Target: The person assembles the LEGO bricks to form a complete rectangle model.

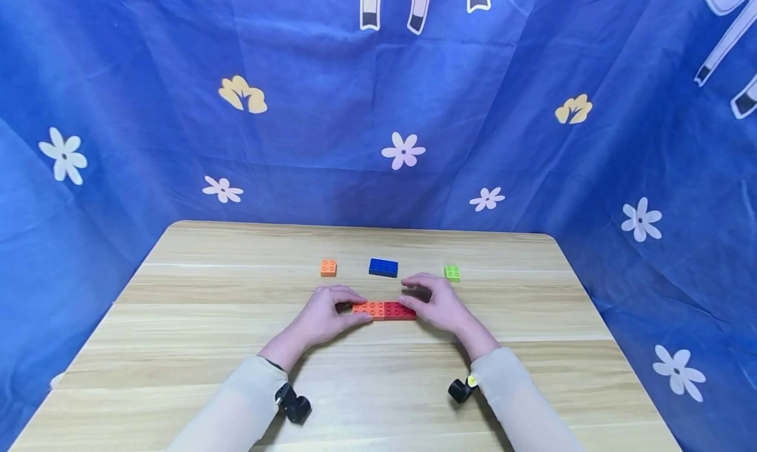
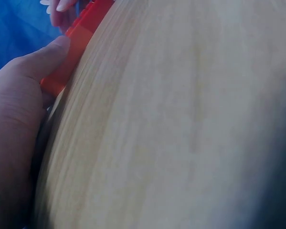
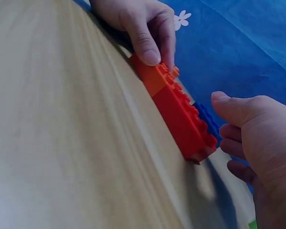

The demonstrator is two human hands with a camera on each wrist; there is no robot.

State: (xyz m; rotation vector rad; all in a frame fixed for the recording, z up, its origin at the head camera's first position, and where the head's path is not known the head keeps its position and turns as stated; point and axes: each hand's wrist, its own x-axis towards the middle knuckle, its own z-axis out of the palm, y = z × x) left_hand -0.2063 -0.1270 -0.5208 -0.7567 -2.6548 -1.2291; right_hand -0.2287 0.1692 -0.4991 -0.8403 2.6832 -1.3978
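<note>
An orange building brick (image 1: pixel 376 313) and a red building brick (image 1: pixel 397 313) lie end to end on the table, touching, their studs facing up. My left hand (image 1: pixel 322 314) pinches the orange brick between thumb and fingers, and its thumb (image 2: pixel 54 55) is seen along the brick's side in the left wrist view. Close to the red brick's right end is my right hand (image 1: pixel 440 304). In the right wrist view a gap shows between that hand's thumb (image 3: pixel 236 109) and the red brick (image 3: pixel 178 119); nothing is in its grasp.
Farther back on the wooden table (image 1: pixel 236 347) lie a small orange brick (image 1: pixel 328 267), a dark blue brick (image 1: pixel 383 267) and a small lime green brick (image 1: pixel 452 273), which is just behind the right hand. Blue patterned cloth (image 1: pixel 331 110) hangs behind and beside the table.
</note>
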